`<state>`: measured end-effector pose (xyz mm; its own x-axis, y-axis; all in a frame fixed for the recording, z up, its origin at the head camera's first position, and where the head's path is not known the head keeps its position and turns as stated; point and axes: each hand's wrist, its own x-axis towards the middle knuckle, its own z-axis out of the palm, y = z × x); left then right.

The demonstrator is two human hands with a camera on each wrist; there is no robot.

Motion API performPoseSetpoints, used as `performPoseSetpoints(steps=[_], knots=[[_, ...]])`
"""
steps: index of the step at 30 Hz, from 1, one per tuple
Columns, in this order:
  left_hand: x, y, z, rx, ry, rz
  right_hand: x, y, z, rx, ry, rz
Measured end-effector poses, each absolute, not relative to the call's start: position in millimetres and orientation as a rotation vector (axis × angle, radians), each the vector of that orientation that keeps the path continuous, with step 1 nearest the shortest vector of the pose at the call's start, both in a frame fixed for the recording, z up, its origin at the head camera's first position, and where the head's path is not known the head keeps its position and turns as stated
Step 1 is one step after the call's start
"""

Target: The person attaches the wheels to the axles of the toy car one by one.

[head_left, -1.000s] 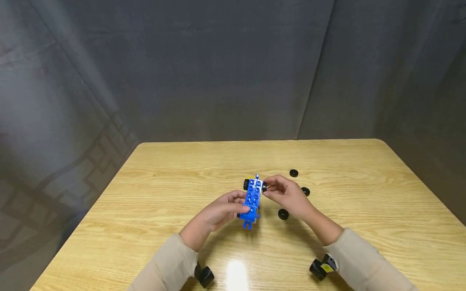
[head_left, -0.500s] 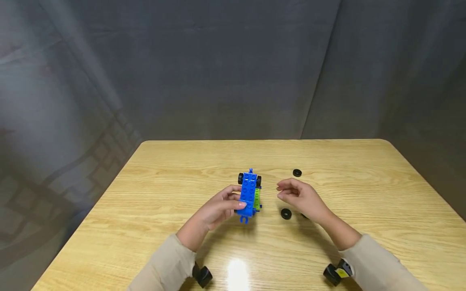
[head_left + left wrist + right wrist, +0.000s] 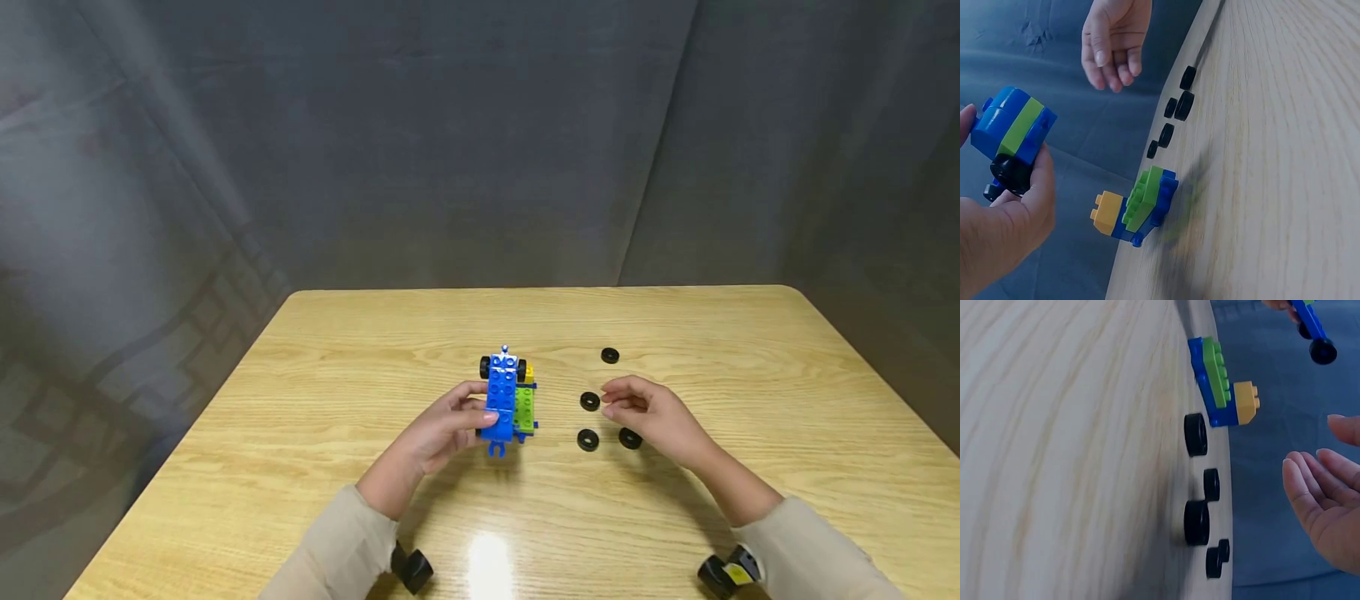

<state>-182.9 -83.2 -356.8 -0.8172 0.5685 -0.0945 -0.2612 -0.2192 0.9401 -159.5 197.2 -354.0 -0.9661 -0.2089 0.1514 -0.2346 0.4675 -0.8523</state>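
My left hand (image 3: 453, 425) grips a blue toy brick car (image 3: 501, 396) above the table, thumb across its near end. Black wheels sit on both sides of the car's far end, and a green layer (image 3: 1021, 127) shows in the left wrist view. Behind the car, partly hidden by it in the head view, a second brick vehicle (image 3: 525, 408) rests on the table, blue underneath with green and yellow bricks on top. My right hand (image 3: 660, 417), its fingers loosely bent and holding nothing, hovers above loose black wheels (image 3: 590, 402).
Several black wheels lie on the wooden table (image 3: 360, 358) to the right, among them one farther back (image 3: 610, 356) and one under the right hand (image 3: 630, 438). A grey curtain (image 3: 450, 167) hangs behind the table. Each wrist wears a black camera (image 3: 416, 571).
My right hand has let go of the wheel at the car's far right and moved right, over the loose wheels. The left hand has shifted the car slightly left, revealing the second vehicle.
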Motion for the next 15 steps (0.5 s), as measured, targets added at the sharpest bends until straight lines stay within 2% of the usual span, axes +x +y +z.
performPoseSetpoints(steps=[15], knots=[[-186.0, -85.5, -356.8, 0.239, 1.584, 2.113, -159.6, 218.9, -362.5, 0.348, -2.849, 1.412]])
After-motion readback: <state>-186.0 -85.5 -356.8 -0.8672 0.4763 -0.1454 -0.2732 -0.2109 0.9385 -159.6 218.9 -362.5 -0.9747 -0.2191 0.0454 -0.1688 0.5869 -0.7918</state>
